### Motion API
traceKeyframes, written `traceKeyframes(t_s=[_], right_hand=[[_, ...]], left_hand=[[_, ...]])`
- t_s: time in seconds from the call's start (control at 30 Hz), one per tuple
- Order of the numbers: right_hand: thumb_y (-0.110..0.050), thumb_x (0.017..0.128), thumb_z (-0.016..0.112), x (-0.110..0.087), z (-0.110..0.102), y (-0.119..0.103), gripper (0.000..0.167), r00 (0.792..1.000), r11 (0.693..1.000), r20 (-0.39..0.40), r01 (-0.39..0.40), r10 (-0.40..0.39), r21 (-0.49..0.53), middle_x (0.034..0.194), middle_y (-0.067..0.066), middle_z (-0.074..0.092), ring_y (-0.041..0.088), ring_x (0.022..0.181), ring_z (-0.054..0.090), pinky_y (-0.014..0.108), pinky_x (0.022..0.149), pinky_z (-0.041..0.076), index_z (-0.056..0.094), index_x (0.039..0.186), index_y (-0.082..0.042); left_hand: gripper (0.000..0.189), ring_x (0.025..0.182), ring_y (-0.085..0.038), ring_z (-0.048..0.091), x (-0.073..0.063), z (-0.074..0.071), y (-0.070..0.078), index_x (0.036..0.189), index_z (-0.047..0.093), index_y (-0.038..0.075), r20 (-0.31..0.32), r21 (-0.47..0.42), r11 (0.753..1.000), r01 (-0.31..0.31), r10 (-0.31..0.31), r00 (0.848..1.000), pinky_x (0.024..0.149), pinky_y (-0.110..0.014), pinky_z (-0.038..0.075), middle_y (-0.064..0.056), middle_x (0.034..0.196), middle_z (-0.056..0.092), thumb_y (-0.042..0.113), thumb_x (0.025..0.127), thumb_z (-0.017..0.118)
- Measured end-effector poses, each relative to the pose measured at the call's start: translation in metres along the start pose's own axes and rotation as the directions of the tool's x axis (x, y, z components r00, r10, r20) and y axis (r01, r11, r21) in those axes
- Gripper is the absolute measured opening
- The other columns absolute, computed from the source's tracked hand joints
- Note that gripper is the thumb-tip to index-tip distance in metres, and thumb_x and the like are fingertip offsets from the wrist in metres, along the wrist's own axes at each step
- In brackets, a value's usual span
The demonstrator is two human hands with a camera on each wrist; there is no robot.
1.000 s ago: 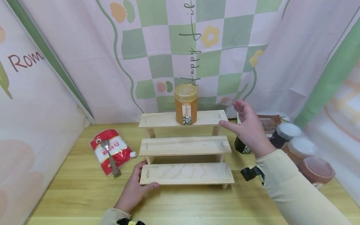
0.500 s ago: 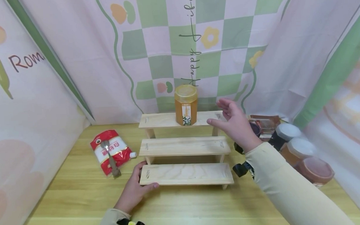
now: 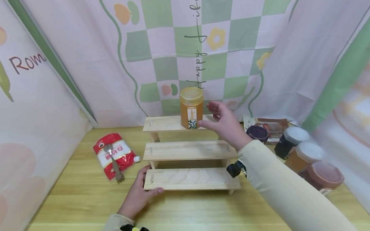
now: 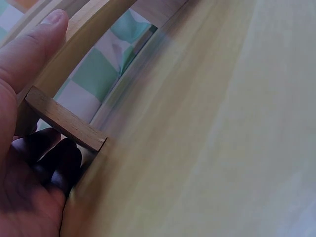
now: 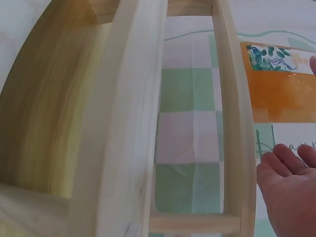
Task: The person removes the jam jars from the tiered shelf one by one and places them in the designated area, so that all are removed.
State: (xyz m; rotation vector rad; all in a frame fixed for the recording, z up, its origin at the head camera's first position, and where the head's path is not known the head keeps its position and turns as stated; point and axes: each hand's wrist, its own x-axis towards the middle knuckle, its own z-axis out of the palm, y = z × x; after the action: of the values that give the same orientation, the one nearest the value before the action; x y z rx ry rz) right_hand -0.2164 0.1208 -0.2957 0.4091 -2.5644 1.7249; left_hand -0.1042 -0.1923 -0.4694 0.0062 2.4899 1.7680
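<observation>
On the top step of a three-step wooden rack [image 3: 189, 150] stands a honey jar [image 3: 192, 108], upright, with a yellowish lid. My right hand [image 3: 226, 124] is just right of the jar, its thumb in front and its fingers farther back. In the right wrist view a gap shows between the jar [image 5: 279, 96] and the fingers [image 5: 282, 160]; whether the thumb touches is unclear. My left hand [image 3: 140, 195] grips the left end of the bottom step, thumb along the front edge. The left wrist view shows its curled fingers [image 4: 59, 158] around the rack's leg [image 4: 66, 118].
A red-and-white pouch [image 3: 114, 153] lies on the left with a spoon [image 3: 114, 162] across it. To the right stand a dark-lidded jar [image 3: 257, 134], several more jars [image 3: 308, 152] and a brownish packet [image 3: 272, 126]. A patterned curtain [image 3: 158, 65] hangs close behind the rack.
My right hand has moved left over the top step, from beyond its right end to beside the honey jar. The left hand, rack and jar have stayed in place.
</observation>
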Motion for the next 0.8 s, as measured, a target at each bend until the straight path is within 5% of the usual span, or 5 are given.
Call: traceKeyframes(t_s=[0.23, 0.8], right_hand=[[-0.040, 0.080, 0.085, 0.012, 0.011, -0.008, 0.092, 0.999, 0.999, 0.019, -0.042, 0.042, 0.017, 0.151, 0.006, 0.045, 0.024, 0.140, 0.040, 0.042, 0.118, 0.032, 0.036, 0.153, -0.010], [-0.034, 0.079, 0.087, 0.027, 0.027, -0.014, 0.083, 0.991, 0.987, 0.046, -0.127, 0.123, 0.099, 0.139, 0.001, 0.054, 0.022, 0.126, 0.052, 0.046, 0.105, 0.046, 0.041, 0.147, -0.019]], left_hand=[[0.104, 0.118, -0.027, 0.059, -0.001, 0.000, 0.000, 0.153, 0.031, 0.016, -0.003, 0.004, 1.000, 0.009, -0.009, 1.000, 0.104, -0.052, 0.046, -0.011, 0.136, 0.055, 0.034, 0.070, 0.091], [0.102, 0.116, -0.025, 0.060, 0.000, 0.000, 0.000, 0.153, 0.032, 0.016, -0.010, 0.006, 1.000, -0.002, 0.002, 1.000, 0.102, -0.050, 0.047, -0.010, 0.134, 0.057, 0.030, 0.070, 0.091]])
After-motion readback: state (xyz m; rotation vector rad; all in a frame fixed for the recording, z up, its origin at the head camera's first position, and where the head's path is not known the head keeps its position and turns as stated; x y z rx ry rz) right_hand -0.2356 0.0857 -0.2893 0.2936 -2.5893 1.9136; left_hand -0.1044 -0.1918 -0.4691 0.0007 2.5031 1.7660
